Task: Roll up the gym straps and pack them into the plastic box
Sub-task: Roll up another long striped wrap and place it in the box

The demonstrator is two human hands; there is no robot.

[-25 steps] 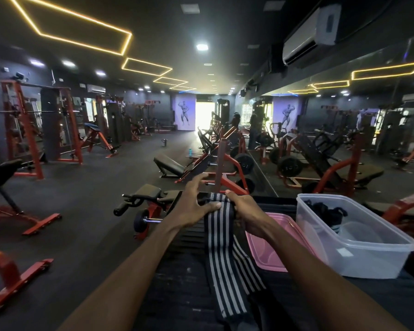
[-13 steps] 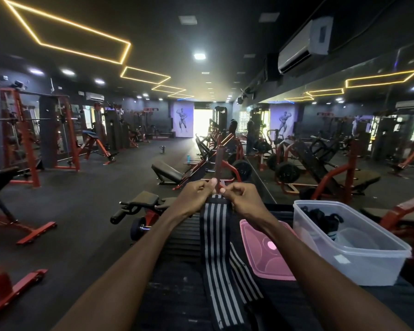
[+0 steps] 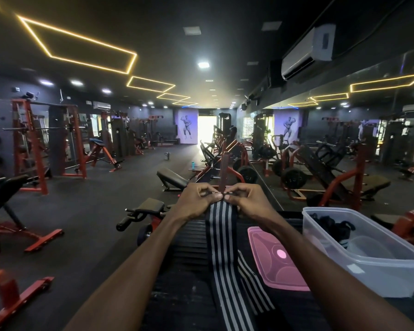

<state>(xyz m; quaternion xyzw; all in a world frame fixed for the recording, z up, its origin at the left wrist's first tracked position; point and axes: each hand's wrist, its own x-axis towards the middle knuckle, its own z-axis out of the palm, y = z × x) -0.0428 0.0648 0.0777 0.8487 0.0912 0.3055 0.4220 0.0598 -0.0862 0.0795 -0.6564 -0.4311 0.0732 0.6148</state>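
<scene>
The strap (image 3: 221,247) is laid along the bench (image 3: 189,271), with the lid (image 3: 276,261) at three o'clock and the box (image 3: 380,271) beyond it.

Both arms stretched straight out, wrists close together. Left hand (image 3: 196,203) and right hand (image 3: 245,201) have fingers curled, thumbs nearly touching, each pinching the striped strap (image 3: 221,235) end.
</scene>
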